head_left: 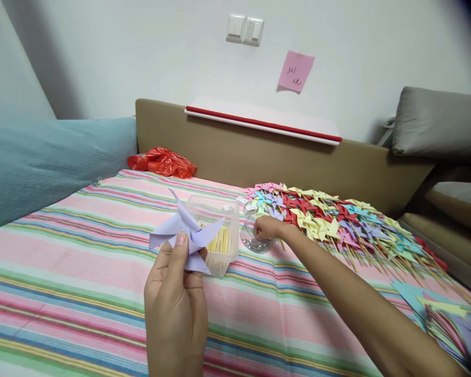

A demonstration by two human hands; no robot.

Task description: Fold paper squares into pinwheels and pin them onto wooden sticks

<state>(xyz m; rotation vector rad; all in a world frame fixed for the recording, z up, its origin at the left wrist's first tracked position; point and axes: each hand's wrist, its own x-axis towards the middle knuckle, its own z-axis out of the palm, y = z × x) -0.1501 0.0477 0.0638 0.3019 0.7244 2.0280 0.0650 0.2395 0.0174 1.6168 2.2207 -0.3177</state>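
A lavender paper pinwheel [198, 234] with folded blades is pinched at its middle by my left hand [176, 293], the thumb on its front. My right hand [267, 228] reaches into a round clear dish [245, 242] with small silvery metal pieces [258, 245] at its bottom. Its fingers are curled together and point down; what they hold, if anything, is hidden. Just behind the pinwheel is a clear plastic box [232, 222] holding thin wooden sticks [221, 242]. The pinwheel has no stick on it.
Many finished pinwheels on sticks [317, 222] lie in rows at the right. Coloured paper sheets [447, 319] are stacked at the lower right. A red plastic bag [168, 162] lies against the headboard [160, 123]. Striped cloth [82, 272] covers the surface.
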